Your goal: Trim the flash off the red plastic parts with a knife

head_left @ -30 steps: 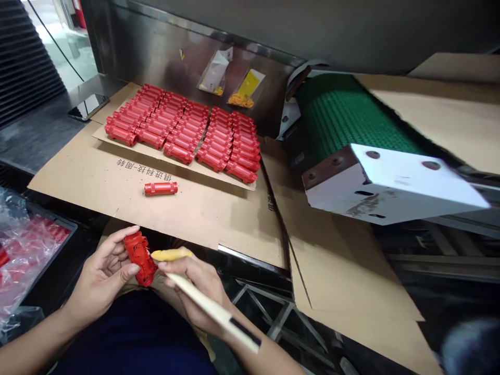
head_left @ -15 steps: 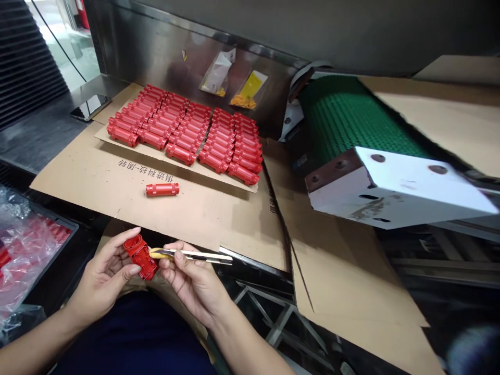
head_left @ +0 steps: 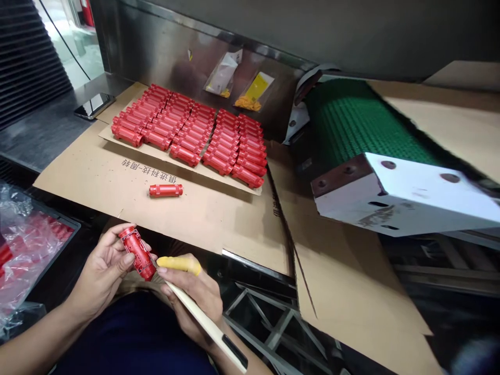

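Observation:
My left hand [head_left: 102,271] is closed around a red tubular plastic part [head_left: 136,252], tilted, with its cut-out, detailed side showing. My right hand [head_left: 199,291] grips a slim cream-handled tool [head_left: 203,320] with a black patch near its rear end. A yellow finger cot [head_left: 179,264] covers the right index finger. The tool's front end is at the lower end of the red part; its tip is too small to make out. Just beyond my hands, another red tubular part [head_left: 166,190] lies on the cardboard [head_left: 211,219].
Several rows of red parts [head_left: 195,125] lie on a raised cardboard sheet [head_left: 164,154]. Behind are two small bags [head_left: 253,92] with yellow contents. A green conveyor belt [head_left: 359,122] with a white end [head_left: 414,200] stands right. A phone [head_left: 95,105] and a plastic-lined bin [head_left: 74,229] are left.
The red part has turned in my left hand, showing a different side. My right hand has rolled over, and the tool's rear end has swung down towards me.

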